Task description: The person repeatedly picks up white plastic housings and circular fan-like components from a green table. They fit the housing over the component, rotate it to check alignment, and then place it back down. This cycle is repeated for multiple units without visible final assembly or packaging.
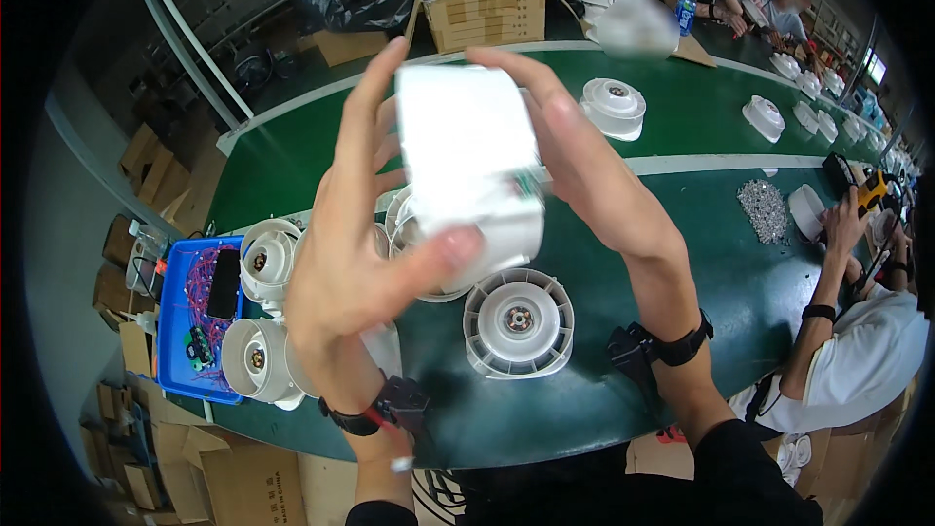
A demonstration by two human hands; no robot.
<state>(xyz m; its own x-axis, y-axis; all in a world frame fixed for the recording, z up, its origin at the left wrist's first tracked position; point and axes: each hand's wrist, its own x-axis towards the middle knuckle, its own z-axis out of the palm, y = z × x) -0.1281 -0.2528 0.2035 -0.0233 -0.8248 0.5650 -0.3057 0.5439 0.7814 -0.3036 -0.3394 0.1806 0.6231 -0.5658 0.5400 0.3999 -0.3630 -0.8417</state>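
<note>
One white housing (467, 127), blurred, is up above the green table (594, 409), long axis near-to-far. Left hand (336, 282) holds it, thumb across; right hand (609, 190) flanks it, contact unclear. White fan (519, 321) lies nearside, left hand closer.

1. Held aloft in left hand (355, 263), with right hand (594, 166) alongside: white housing (466, 127), blurred, with a smooth broad face and small green patch at right.
2. Lying hub-up on the worktop (506, 414), nearer: round white finned housing (519, 321), with ribs around a central metallic core.
</note>
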